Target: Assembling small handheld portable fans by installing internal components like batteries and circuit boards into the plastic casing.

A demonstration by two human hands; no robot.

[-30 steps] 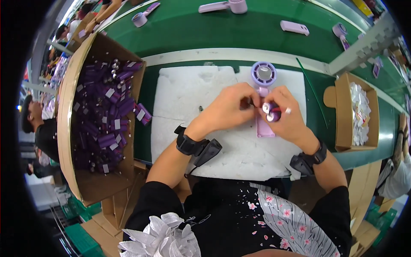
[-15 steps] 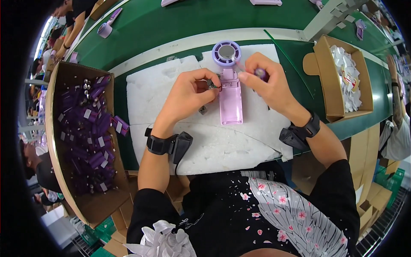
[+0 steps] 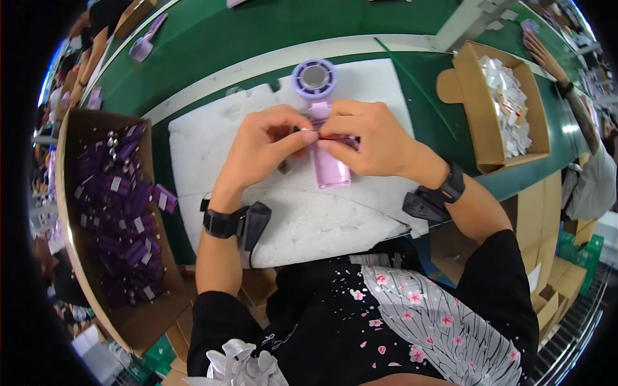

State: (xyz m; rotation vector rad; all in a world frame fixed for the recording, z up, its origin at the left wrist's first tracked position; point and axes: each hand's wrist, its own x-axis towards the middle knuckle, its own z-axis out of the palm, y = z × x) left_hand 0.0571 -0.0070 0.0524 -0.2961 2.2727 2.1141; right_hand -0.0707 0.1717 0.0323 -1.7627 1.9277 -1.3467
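Note:
A lilac handheld fan lies on a white foam sheet, its round head (image 3: 314, 78) pointing away from me and its open pink-lilac handle shell (image 3: 333, 172) toward me. Above the shell my two hands meet at the fingertips. My left hand (image 3: 270, 143) is closed in a pinch on a small dark circuit board, mostly hidden by the fingers. My right hand (image 3: 373, 138) is closed too, with a purple battery (image 3: 353, 142) partly showing under its fingers. Thin red and black wires (image 3: 329, 137) run between the fingertips. Whether they touch the board I cannot tell.
To the left, a cardboard box (image 3: 64, 193) holds many purple batteries with wires. At the right, another box (image 3: 479, 119) contains white pieces. A green strip (image 3: 418, 87) lies beyond the foam sheet (image 3: 219, 154). A person's arm (image 3: 582, 116) reaches in at far right.
My right hand has come down and left from beside the fan head to meet my left fingertips, bringing the purple battery along. The whole view has shifted slightly.

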